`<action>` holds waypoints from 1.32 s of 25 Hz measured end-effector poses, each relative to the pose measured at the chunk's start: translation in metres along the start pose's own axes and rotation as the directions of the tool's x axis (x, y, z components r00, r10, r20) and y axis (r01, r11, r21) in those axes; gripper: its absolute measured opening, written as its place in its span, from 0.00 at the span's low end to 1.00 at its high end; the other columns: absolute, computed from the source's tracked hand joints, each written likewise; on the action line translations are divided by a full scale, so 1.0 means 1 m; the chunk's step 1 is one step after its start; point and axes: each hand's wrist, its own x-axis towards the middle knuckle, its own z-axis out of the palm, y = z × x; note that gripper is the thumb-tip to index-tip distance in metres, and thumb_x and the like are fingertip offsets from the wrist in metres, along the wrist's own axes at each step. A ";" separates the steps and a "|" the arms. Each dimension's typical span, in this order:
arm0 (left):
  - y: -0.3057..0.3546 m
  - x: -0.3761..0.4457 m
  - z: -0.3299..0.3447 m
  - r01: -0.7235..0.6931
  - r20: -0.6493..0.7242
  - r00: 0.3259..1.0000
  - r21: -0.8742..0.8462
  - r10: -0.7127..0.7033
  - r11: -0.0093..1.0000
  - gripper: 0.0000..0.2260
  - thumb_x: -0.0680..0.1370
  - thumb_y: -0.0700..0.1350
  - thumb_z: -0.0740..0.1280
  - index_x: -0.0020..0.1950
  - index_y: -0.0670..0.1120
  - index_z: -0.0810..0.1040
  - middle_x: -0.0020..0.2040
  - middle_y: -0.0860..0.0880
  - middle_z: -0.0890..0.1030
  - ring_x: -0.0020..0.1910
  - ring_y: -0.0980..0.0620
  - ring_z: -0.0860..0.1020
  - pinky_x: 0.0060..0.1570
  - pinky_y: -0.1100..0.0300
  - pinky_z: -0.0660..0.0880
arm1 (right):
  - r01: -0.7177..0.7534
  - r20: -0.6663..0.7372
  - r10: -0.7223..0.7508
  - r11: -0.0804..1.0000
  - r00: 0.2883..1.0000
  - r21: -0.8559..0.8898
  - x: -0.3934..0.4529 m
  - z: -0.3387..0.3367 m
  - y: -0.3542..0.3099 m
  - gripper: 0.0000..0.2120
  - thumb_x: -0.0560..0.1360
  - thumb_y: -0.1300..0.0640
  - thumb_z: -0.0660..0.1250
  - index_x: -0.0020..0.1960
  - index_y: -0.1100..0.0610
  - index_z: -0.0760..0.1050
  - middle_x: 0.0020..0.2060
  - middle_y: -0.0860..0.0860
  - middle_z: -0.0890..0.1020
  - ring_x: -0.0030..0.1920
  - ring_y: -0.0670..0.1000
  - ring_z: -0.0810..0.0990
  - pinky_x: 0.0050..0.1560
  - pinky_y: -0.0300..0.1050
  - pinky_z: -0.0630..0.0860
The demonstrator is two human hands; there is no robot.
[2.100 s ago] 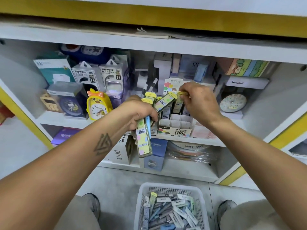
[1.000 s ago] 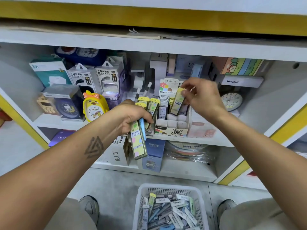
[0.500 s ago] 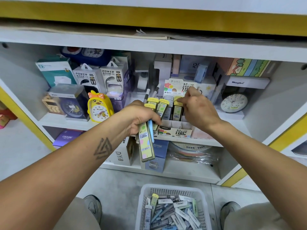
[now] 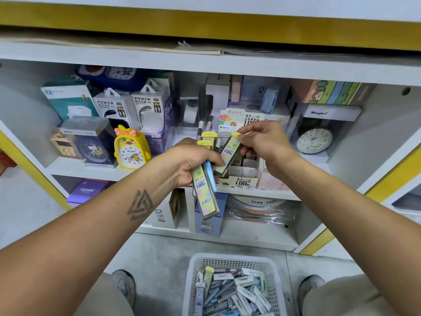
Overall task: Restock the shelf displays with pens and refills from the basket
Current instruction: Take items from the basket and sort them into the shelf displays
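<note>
A fanned bundle of flat, yellow-capped pastel lead-refill cases (image 4: 205, 190) is gripped in the left hand (image 4: 191, 163), the fingers curled around its middle. One further yellow-capped refill case (image 4: 229, 153) is pinched at its top by the right hand (image 4: 265, 142), its lower end tilted down towards the left hand. Just behind both hands, a white cardboard display box with divided compartments (image 4: 245, 176) is seen on the white shelf (image 4: 91, 171), partly filled with refills. Below the hands, on the grey floor, a white perforated plastic basket (image 4: 230, 262) is shown holding loose refill cases and pens. Left of the left hand, a yellow duck-shaped alarm clock (image 4: 131, 149) is displayed.
</note>
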 end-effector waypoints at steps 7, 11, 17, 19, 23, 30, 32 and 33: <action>-0.001 0.001 -0.004 0.069 0.049 0.996 0.005 -0.069 0.998 0.04 0.75 0.29 0.65 0.41 0.34 0.75 0.28 0.39 0.81 0.24 0.49 0.80 0.27 0.60 0.80 | 0.152 -0.175 -0.154 0.988 0.972 -0.026 0.003 -0.006 -0.003 0.07 0.78 0.68 0.67 0.48 0.57 0.78 0.29 0.51 0.82 0.25 0.47 0.80 0.30 0.43 0.78; -0.004 0.001 -0.007 0.043 0.038 0.998 0.023 -0.044 0.999 0.02 0.75 0.29 0.66 0.42 0.33 0.75 0.27 0.39 0.80 0.23 0.48 0.80 0.29 0.59 0.80 | 0.284 -0.119 -0.343 0.893 0.932 -0.349 0.009 -0.019 0.005 0.07 0.78 0.65 0.68 0.53 0.55 0.79 0.39 0.58 0.83 0.36 0.54 0.84 0.43 0.55 0.83; -0.004 -0.001 -0.001 -0.015 0.024 1.000 0.036 0.014 0.999 0.04 0.73 0.27 0.67 0.43 0.32 0.74 0.27 0.37 0.79 0.23 0.46 0.79 0.27 0.58 0.80 | 0.452 0.141 -0.452 0.712 0.881 -0.538 0.004 -0.012 0.023 0.07 0.79 0.62 0.67 0.56 0.54 0.78 0.38 0.53 0.83 0.40 0.54 0.84 0.45 0.55 0.82; -0.005 0.000 0.002 -0.029 0.019 0.999 0.033 0.029 0.999 0.08 0.72 0.26 0.68 0.48 0.32 0.74 0.28 0.36 0.79 0.24 0.45 0.80 0.27 0.57 0.80 | 0.481 0.197 -0.460 0.653 0.866 -0.585 0.004 -0.009 0.028 0.07 0.79 0.64 0.66 0.53 0.57 0.81 0.41 0.55 0.84 0.43 0.56 0.84 0.47 0.53 0.81; -0.006 -0.004 0.006 0.000 0.066 0.998 0.031 -0.002 1.000 0.07 0.72 0.27 0.69 0.48 0.32 0.75 0.28 0.37 0.79 0.25 0.46 0.80 0.28 0.57 0.80 | 0.468 0.262 -0.496 0.354 0.828 -0.810 0.003 -0.006 0.029 0.12 0.79 0.64 0.65 0.60 0.58 0.83 0.50 0.55 0.78 0.49 0.61 0.80 0.48 0.55 0.78; 0.004 0.009 0.007 -0.140 -0.228 0.969 -0.217 0.089 0.966 0.21 0.70 0.27 0.69 0.62 0.33 0.71 0.37 0.35 0.79 0.25 0.44 0.80 0.28 0.52 0.78 | 0.034 0.494 -0.039 0.999 0.869 0.018 -0.018 0.004 0.000 0.14 0.76 0.47 0.72 0.48 0.58 0.76 0.34 0.60 0.84 0.28 0.54 0.79 0.25 0.40 0.67; 0.006 0.012 0.007 -0.179 -0.310 0.947 -0.271 0.090 0.946 0.22 0.70 0.28 0.69 0.63 0.35 0.70 0.38 0.36 0.78 0.24 0.44 0.79 0.26 0.52 0.78 | 0.086 0.584 -0.026 0.993 0.812 -0.076 -0.024 0.008 0.002 0.19 0.71 0.44 0.76 0.48 0.58 0.76 0.31 0.55 0.83 0.27 0.50 0.78 0.25 0.39 0.66; 0.006 0.012 0.007 -0.198 -0.343 0.935 -0.283 0.094 0.939 0.21 0.70 0.27 0.68 0.61 0.35 0.70 0.37 0.37 0.78 0.23 0.45 0.79 0.25 0.52 0.78 | 0.119 0.606 -0.014 0.984 0.795 -0.133 -0.026 0.010 0.003 0.21 0.69 0.45 0.78 0.49 0.59 0.76 0.30 0.52 0.83 0.27 0.47 0.77 0.25 0.38 0.66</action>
